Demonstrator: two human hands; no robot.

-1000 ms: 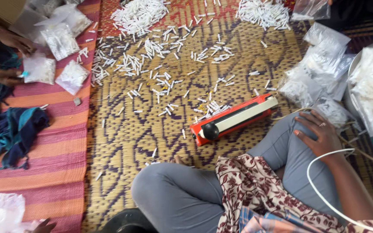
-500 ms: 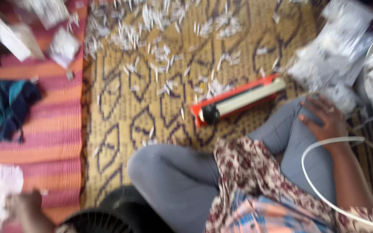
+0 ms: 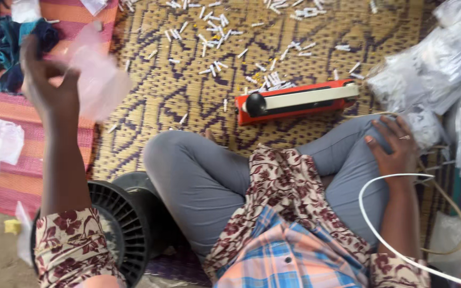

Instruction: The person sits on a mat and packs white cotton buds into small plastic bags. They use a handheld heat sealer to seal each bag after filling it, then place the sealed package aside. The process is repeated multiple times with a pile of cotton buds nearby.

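Since a second earlier your left hand [image 3: 49, 85] had swung up over the striped mat, fingers pinched on a thin, blurred translucent plastic bag [image 3: 100, 80], light, limp and slippery, best gripped at its edge, while your right hand [image 3: 396, 149] lay open on your knee.

1. The left hand [image 3: 49, 80] is raised on an upright forearm, fingers pinched together at the top, blurred.
2. The left sleeve sits at the elbow, low in view.
3. The right hand [image 3: 396, 146] lies flat, palm down, on the right knee, fingers spread.
4. Both legs are folded, crossed.
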